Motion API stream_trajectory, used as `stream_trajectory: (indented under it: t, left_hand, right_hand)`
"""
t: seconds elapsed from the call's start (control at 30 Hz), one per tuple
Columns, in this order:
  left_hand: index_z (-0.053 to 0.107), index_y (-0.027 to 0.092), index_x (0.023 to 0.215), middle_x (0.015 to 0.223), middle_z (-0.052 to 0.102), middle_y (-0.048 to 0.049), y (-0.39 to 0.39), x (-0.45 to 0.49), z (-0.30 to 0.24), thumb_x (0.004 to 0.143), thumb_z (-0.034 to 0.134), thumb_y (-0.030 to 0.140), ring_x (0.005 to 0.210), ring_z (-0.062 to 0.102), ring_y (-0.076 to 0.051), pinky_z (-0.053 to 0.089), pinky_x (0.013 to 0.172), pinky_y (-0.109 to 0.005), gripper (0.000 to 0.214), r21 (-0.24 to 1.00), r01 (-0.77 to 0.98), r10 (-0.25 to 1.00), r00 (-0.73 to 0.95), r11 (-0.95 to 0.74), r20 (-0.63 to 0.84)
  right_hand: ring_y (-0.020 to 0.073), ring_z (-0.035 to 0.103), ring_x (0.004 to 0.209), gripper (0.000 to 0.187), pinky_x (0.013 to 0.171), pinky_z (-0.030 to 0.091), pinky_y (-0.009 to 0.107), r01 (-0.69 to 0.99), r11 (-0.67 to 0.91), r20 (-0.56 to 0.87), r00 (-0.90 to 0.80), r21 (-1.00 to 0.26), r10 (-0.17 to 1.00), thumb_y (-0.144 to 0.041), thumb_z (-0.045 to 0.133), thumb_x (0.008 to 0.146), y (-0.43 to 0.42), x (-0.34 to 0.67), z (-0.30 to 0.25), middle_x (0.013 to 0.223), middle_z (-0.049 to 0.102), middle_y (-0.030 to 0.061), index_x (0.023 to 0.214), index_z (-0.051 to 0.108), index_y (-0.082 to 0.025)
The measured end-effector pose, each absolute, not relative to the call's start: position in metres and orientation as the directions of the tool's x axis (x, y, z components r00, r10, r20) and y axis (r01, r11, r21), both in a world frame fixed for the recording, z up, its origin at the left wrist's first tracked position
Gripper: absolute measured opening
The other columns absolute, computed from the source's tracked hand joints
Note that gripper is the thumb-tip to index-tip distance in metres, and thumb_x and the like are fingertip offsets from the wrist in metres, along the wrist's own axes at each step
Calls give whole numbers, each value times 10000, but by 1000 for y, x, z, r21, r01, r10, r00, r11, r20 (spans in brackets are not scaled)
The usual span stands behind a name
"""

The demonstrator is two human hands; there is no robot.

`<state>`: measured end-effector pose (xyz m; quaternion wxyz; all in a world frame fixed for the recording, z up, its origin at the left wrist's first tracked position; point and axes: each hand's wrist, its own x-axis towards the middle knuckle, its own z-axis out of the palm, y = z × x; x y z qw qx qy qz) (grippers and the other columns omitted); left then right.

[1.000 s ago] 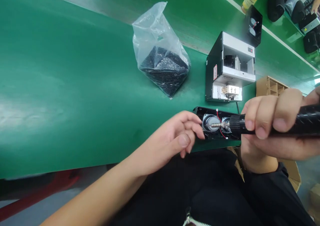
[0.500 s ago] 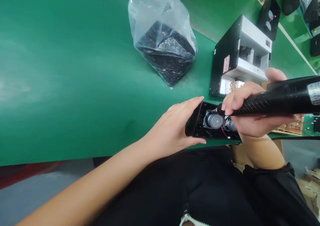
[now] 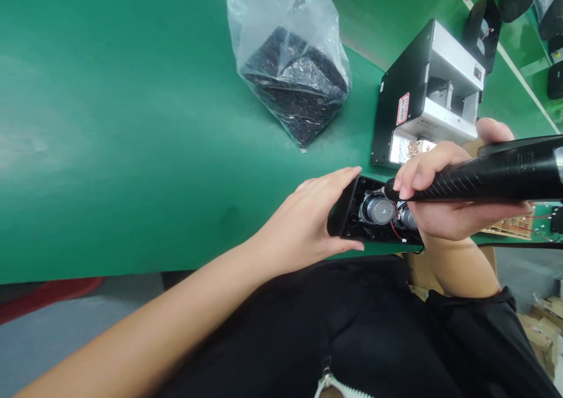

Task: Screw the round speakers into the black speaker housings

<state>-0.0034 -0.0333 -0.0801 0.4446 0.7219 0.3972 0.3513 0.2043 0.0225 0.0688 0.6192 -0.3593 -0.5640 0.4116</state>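
A black open speaker housing [image 3: 352, 217] lies at the near edge of the green table, with two round silver drivers and red wires inside. My left hand [image 3: 308, 222] grips the housing's left end, thumb on the near side and fingers on the far side. My right hand [image 3: 444, 196] is wrapped round a black electric screwdriver [image 3: 492, 178], whose bit tip is down inside the housing near its far edge, beside the left driver.
A clear plastic bag [image 3: 288, 64] of small black parts sits behind the housing. A black and white screw feeder box [image 3: 422, 102] stands at the right. More black speaker parts [image 3: 484, 29] lie beyond it, across a white line. Cardboard shows under my right hand.
My left hand went from hovering with curled fingers to gripping the housing's left end. The screwdriver swung from lying across the drivers to pointing down into the housing's far edge. The view shifted closer.
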Motion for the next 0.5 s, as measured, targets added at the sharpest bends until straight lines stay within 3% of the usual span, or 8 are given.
stream_trajectory:
  t: [0.23,0.4,0.5]
  left_hand:
    - [434,272,1973,1935,638,-242,-32,-5,-78,922,1015,896,1755,658,-522,537,1478,-677,1353,922,269,881,453,-280,136]
    - [425,273,1979,1963,612,-230,-30,-10,-72,956,963,940,1778,642,-506,523,1494,-649,1334,923,276,869,484,-266,106]
    - [433,264,1971,1963,610,-235,-29,-10,-70,956,946,960,1780,641,-509,524,1493,-646,1333,926,275,870,483,-259,100]
  right_hand:
    - [201,675,474,628,482,579,346,-67,434,434,14,-898,901,-993,818,980,25,205,62,712,807,-68,1307,895,-462]
    - [197,664,474,636,474,566,347,-28,474,474,5,-880,881,-983,744,1061,23,204,53,728,787,-81,1409,813,-454]
    - [211,663,469,680,475,582,370,-13,463,463,-10,-886,886,-1014,754,1032,22,208,49,728,760,-82,1389,768,-435]
